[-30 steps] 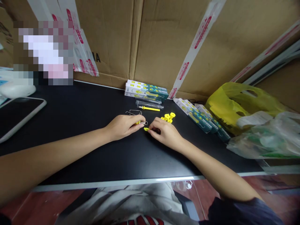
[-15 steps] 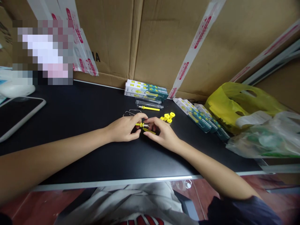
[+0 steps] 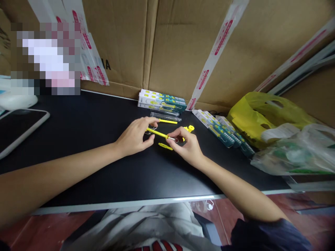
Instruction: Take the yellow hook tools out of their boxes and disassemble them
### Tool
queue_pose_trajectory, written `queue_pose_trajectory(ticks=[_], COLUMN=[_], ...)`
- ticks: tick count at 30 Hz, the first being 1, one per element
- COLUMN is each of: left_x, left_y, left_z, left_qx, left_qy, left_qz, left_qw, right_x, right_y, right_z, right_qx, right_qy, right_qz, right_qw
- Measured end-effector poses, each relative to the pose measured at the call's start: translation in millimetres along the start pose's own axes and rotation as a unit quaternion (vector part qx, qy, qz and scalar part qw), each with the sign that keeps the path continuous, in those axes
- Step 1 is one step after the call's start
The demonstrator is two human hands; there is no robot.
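Observation:
My right hand [image 3: 187, 144] pinches a thin yellow spring scale rod [image 3: 158, 133] at its right end, by the collar. A metal ring [image 3: 176, 140] shows beyond that grip. Across from it, my left hand [image 3: 136, 136] has thumb and fingers apart around the rod's left end; any contact there is hidden. Below the rod lies a flat yellow piece [image 3: 165, 146] on the black table. A second yellow rod [image 3: 169, 121] rests behind my hands. Bent wire hooks [image 3: 151, 131] are partly covered by my left hand, and several yellow caps [image 3: 191, 129] by my right.
Printed boxes [image 3: 162, 99] and clear tubes [image 3: 166, 116] lie at the back of the table [image 3: 104, 181]. More boxes [image 3: 214, 127] fan out at right beside a yellow bag [image 3: 243, 111] and a clear bag [image 3: 295, 153]. A tablet [image 3: 21, 125] lies left; cardboard [image 3: 183, 45] stands behind.
My hands have drawn apart, the right one moving rightward with the rod's collar end. More of the rod's length now shows between them, and the left fingers have spread.

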State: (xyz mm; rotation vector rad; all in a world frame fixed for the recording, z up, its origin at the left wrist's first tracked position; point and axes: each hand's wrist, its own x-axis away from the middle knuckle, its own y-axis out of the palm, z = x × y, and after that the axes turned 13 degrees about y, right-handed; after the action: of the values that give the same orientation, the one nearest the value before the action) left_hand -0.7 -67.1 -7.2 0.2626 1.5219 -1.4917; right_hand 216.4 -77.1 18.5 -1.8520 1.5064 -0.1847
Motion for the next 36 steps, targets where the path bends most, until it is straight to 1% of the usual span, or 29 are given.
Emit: queue_pose_trajectory(ticks=[2,4,6,10,12,15,17,20,23,26,29,33,34,36], left_x=[-1.2,-1.6,-1.0,1.3,1.9,1.3,0.1,-1.9,-3.0,-3.6,-5.0,-7.1,-6.9,-5.4], left_y=[-0.2,0.5,1.7,4.5,5.2,5.4,5.3,5.6,6.7,7.7,6.8,5.0,5.4,7.3], left_z=[-1.6,-4.0,-7.2,-13.6,-14.5,-10.9,-6.6,-1.7,-0.5,-0.2,1.8,3.6,3.2,1.6], left_qx=[-0.004,0.002,0.018,0.081,0.096,0.108,0.161,0.281,0.354,0.413,0.439,0.450,0.446,0.424], left_qy=[-0.026,-0.053,-0.079,-0.132,-0.159,-0.200,-0.220,-0.240,-0.243,-0.244,-0.266,-0.311,-0.321,-0.323], left_qz=[0.055,0.089,0.108,0.125,0.143,0.174,0.167,0.140,0.137,0.121,0.105,0.111,0.117,0.131], left_qw=[0.998,0.995,0.991,0.980,0.972,0.958,0.947,0.919,0.893,0.869,0.852,0.830,0.827,0.836], right_x=[-1.4,-2.3,-2.3,-0.7,0.3,1.6,2.4,3.3,4.0,5.1,6.0,5.7,5.4,4.7], right_y=[-2.1,-2.7,-2.3,-1.1,-0.7,0.0,1.3,4.3,7.4,8.8,7.9,5.3,4.7,4.1], right_z=[0.8,2.1,3.4,3.5,2.6,2.0,3.3,7.1,9.6,8.8,8.2,12.3,13.6,15.8], right_qx=[-0.018,-0.034,-0.051,-0.074,-0.074,-0.049,-0.017,0.038,0.122,0.199,0.227,0.211,0.207,0.200], right_qy=[0.010,0.021,0.029,0.033,0.025,-0.010,-0.050,-0.134,-0.219,-0.270,-0.279,-0.264,-0.262,-0.262], right_qz=[0.023,0.031,0.033,0.037,0.047,0.069,0.071,0.041,-0.008,-0.034,-0.013,0.063,0.079,0.100], right_qw=[1.000,0.999,0.998,0.996,0.996,0.996,0.996,0.989,0.968,0.941,0.933,0.939,0.939,0.939])
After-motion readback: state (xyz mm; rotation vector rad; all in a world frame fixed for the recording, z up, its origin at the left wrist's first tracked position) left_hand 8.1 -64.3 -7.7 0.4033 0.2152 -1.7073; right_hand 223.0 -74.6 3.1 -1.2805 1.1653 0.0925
